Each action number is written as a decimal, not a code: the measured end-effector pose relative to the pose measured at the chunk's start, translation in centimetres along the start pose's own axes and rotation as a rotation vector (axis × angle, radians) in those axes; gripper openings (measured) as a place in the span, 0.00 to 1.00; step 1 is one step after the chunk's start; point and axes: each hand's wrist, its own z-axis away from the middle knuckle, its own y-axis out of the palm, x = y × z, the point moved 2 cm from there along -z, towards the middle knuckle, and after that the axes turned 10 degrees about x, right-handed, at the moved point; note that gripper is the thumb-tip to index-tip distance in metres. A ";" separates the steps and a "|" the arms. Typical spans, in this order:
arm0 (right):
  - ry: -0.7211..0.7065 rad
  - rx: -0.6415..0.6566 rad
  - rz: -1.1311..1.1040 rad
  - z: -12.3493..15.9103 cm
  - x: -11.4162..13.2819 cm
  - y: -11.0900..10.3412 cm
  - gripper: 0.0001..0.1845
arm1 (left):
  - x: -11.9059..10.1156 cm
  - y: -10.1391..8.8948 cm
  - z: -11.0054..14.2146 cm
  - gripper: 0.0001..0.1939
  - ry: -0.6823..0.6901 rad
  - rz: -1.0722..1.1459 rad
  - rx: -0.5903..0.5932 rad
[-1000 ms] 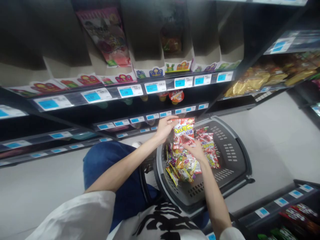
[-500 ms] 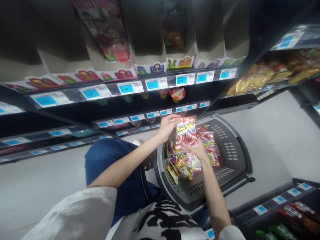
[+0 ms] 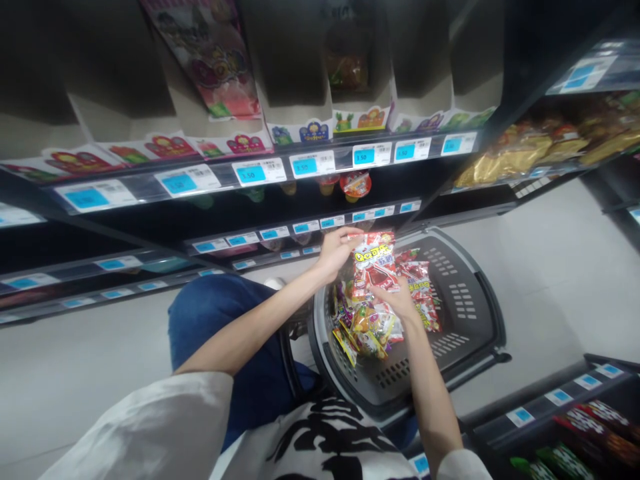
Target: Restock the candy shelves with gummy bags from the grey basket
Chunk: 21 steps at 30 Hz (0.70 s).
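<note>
A red and white candy bag (image 3: 374,261) with yellow lettering is held up between my two hands, its printed front facing me. My left hand (image 3: 338,252) pinches its upper left edge. Lower down, my right hand (image 3: 396,298) grips the bottom right, thumb across the front. Beneath the bag is a dark grey shopping basket (image 3: 467,337) with slotted walls. In it lie yellow and purple candy bags (image 3: 369,331) on the left and more red candy bags (image 3: 423,293) beside my right wrist. The bag and hands cover part of the pile.
Shelves with price tags (image 3: 258,172) run across in front of me. Their display boxes hold a pink bag (image 3: 225,73), and jelly cups (image 3: 355,185) sit lower down. Gold packs (image 3: 515,150) fill a shelf at right. Another shelf edge (image 3: 550,400) stands at lower right.
Almost nothing differs. The view has shifted very slightly, and both hands keep hold of the red candy bag in nearly the same position.
</note>
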 end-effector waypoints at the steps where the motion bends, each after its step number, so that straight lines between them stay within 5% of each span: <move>1: -0.001 -0.008 -0.003 0.0 0.1 0.0 0.22 | 0.0 0.0 0.0 0.15 0.007 -0.004 0.003; 16: -0.018 -0.010 -0.023 0.0 0.4 -0.2 0.23 | 0.0 -0.1 0.1 0.11 -0.002 -0.013 0.031; 21: -0.125 -0.015 0.058 0.0 -0.3 -0.6 0.21 | 0.3 -0.2 0.2 0.08 -0.085 0.094 0.021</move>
